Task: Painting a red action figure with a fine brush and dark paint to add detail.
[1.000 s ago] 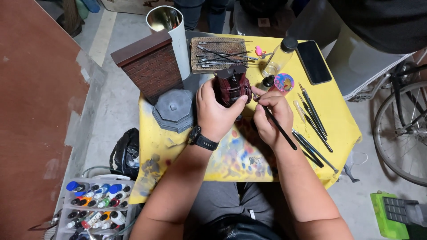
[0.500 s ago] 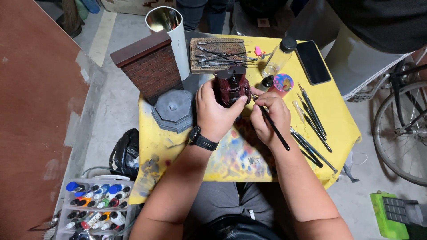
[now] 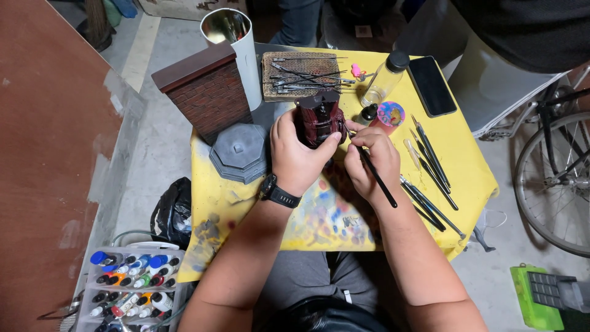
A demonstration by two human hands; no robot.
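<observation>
Centrally, our left hand (image 3: 297, 157) grips the dark red model (image 3: 319, 117) from the left, while our right hand (image 3: 370, 161), just right, pinches a black brush (image 3: 376, 177).

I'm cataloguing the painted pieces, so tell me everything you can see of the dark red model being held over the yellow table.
The dark red model is a small, blocky piece, glossy maroon with black recesses and a dark flat top; its material cannot be told. It is held roughly upright above the yellow table, beside the grey octagonal base. The left hand grips it from below and behind, thumb across its lower front. The thin black brush in the right hand points at its right side; contact cannot be told.
</observation>
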